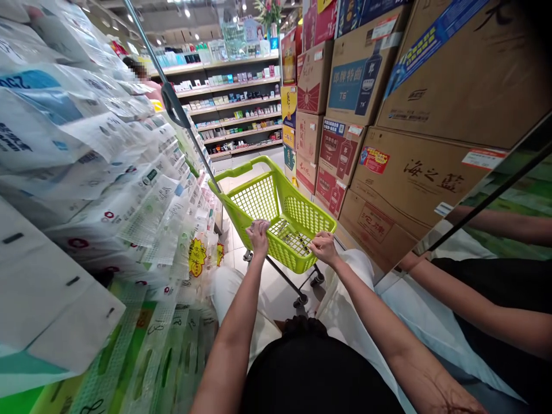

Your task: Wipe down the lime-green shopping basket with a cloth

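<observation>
Black top (319, 374): nearest the lens, bottom centre; white trouser legs (356, 267) either side.
Left hand (259, 237): fingers curled over the near rim of the basket, gripping, palm down.
Right hand (324, 248): fist-like on the same rim at its near right corner; gripping, fingertips partly hidden.
Green cart basket (284, 250): between and ahead of the legs, slatted walls, set askew to the aisle, borne on a dark frame.
Casters (301, 300): under the near end, on the pale floor (235, 261). If the push is uneven, they could swivel and slew the cart.
Grey pole (198, 144): runs from the basket's far left corner up past the packs. Could snag plastic if the cart swings left.
Wrapped paper packs (142, 201): tall, loose-edged stack, left. A knock low down could bring some sliding.
Yellow starburst tag (197, 257): sticks out on that stack, near the left forearm; might catch and tear.
Liquor cartons (334, 152): piled close on the right. Basket corner could scuff them if the right hand pulls harder.
Mirror panel (483, 230): far right, reflecting the arm; elbow bump possible if the person turns.
Shelving (241, 123): end of aisle, small boxed goods in rows.
</observation>
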`<state>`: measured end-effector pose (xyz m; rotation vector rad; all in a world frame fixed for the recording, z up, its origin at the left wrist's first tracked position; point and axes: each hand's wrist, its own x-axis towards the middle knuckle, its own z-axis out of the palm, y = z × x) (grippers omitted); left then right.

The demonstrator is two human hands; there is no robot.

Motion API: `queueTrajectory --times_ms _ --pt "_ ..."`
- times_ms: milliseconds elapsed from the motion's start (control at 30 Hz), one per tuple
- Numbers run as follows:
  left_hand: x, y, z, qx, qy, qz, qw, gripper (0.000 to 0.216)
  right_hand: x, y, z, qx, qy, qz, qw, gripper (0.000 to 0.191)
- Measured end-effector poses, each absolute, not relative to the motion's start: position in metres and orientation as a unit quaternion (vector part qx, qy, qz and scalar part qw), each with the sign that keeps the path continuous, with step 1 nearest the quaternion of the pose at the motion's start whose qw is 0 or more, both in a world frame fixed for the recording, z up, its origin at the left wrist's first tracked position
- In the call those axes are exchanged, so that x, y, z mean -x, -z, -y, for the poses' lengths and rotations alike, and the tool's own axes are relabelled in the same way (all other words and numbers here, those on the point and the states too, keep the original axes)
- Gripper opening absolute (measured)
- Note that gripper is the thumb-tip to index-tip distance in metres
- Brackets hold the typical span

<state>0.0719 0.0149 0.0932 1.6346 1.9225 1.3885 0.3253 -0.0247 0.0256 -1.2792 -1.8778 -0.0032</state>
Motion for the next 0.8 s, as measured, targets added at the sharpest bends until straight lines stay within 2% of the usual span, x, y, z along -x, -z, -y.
queueTrajectory --times_ms 100,267,567,700,800 --pt "-0.068 -0.090 -0.017 -0.561 -0.474 -0.666 0.127 0.021 -0.328 -0.024 0.022 0.507 0.000 0.754 0.417 0.038" --pt "-0.076 -0.071 0.005 -0.662 -0.442 -0.594 0.119 0.022 -0.342 -0.022 0.016 0.505 0.004 0.768 0.393 0.036" --pt "-0.023 -0.099 -0.050 -0.600 -0.461 -0.648 0.085 0.031 -0.362 -0.026 0.004 0.495 -0.030 0.785 0.372 0.033" --pt "-0.025 -0.092 -0.044 -0.656 -0.432 -0.613 0.089 0.029 -0.367 -0.029 0.001 0.496 -0.028 0.791 0.357 0.034" --pt "-0.004 -0.108 -0.055 -0.656 -0.413 -0.625 0.088 0.030 -0.370 -0.030 -0.001 0.493 -0.025 0.797 0.348 0.035"
